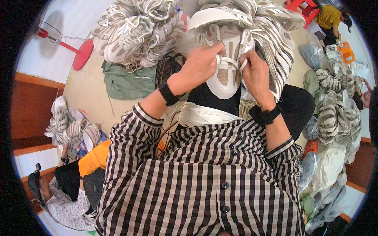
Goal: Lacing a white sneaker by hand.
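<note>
A white and beige shoe upper (pixel 223 88) lies toe toward me over my dark-clad lap. My left hand (pixel 201 65) is closed at its left eyelet side, fingers pinching a white shoelace (pixel 227 61) that runs across the tongue. On the other side my right hand (pixel 256 72) is closed too, thumb and finger pinching the lace near the right eyelet strip. A bundle of loose white laces (pixel 206 115) rests on my lap, close to my shirt. Behind the upper, a large stack of similar uppers (pixel 275 47) curves along the right.
A heap of shoe uppers (pixel 138 33) sits at the far left, above a green cloth (pixel 126 82). Farther left is a red round stand base (pixel 83 54). More bundled uppers (pixel 332 118) and plastic bags line the right. Other people sit at lower left and upper right.
</note>
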A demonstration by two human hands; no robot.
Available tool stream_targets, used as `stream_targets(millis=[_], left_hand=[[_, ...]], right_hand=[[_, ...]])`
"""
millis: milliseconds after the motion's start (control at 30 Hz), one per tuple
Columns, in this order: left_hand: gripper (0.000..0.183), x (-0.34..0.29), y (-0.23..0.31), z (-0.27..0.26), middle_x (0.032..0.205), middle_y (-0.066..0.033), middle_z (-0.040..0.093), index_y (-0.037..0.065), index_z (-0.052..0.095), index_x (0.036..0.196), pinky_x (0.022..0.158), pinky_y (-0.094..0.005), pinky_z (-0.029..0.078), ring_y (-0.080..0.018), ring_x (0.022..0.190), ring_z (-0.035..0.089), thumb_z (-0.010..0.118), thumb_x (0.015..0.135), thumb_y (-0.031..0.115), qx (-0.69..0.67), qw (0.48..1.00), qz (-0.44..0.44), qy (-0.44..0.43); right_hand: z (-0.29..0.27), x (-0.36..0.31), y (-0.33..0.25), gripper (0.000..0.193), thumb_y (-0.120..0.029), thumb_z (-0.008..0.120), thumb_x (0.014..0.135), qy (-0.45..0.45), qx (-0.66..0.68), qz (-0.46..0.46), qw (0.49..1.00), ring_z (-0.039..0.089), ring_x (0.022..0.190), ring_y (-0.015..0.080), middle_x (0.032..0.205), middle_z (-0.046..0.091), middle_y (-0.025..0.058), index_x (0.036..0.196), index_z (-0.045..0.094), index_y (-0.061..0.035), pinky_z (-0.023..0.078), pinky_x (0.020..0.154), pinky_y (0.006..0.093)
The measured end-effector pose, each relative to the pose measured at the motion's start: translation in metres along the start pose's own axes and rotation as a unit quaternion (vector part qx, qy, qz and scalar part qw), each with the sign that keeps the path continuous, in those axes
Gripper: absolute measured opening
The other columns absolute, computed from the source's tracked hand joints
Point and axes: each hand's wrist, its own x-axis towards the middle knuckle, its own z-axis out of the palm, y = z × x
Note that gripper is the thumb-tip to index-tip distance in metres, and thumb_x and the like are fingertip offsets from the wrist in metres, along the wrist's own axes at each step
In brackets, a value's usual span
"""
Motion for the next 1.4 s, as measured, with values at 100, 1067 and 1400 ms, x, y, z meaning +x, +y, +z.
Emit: stream_targets(millis=[100,1067,1400], left_hand=[[0.025,0.01,-0.004,-0.002,0.087,-0.0221,0.063,0.004,0.054,0.101,0.071,-0.0453,0.05,-0.0415,0.082,0.061,0.047,0.079,-0.004,0.03,0.997,-0.017,-0.07],[0.015,0.087,0.007,-0.049,0.095,-0.0172,0.06,0.001,0.062,0.085,0.08,-0.0437,0.048,-0.0357,0.094,0.058,0.065,0.071,0.005,0.15,0.862,0.176,-0.451],[0.01,0.081,0.004,-0.049,0.092,-0.0156,0.061,0.003,0.063,0.083,0.077,-0.0426,0.047,-0.0351,0.087,0.059,0.064,0.076,0.011,0.18,0.859,0.236,-0.417]], right_hand=[[-0.001,0.002,0.002,0.01,0.001,0.053,0.082,-0.015,0.003,-0.006,1.0,0.062,0.074,0.0421,0.076,0.062,0.0226,0.091,0.056,-0.0015,0.047,0.065,0.0481],[-0.016,0.082,0.003,0.014,-0.024,0.063,0.072,-0.226,-0.285,-0.438,0.822,0.059,0.09,0.0222,0.084,0.064,0.0015,0.071,0.066,-0.0108,0.044,0.078,0.0356],[-0.026,0.096,0.006,0.009,-0.014,0.067,0.068,-0.286,-0.212,-0.449,0.819,0.068,0.075,0.0303,0.076,0.069,0.0127,0.069,0.068,-0.0057,0.053,0.065,0.0416]])
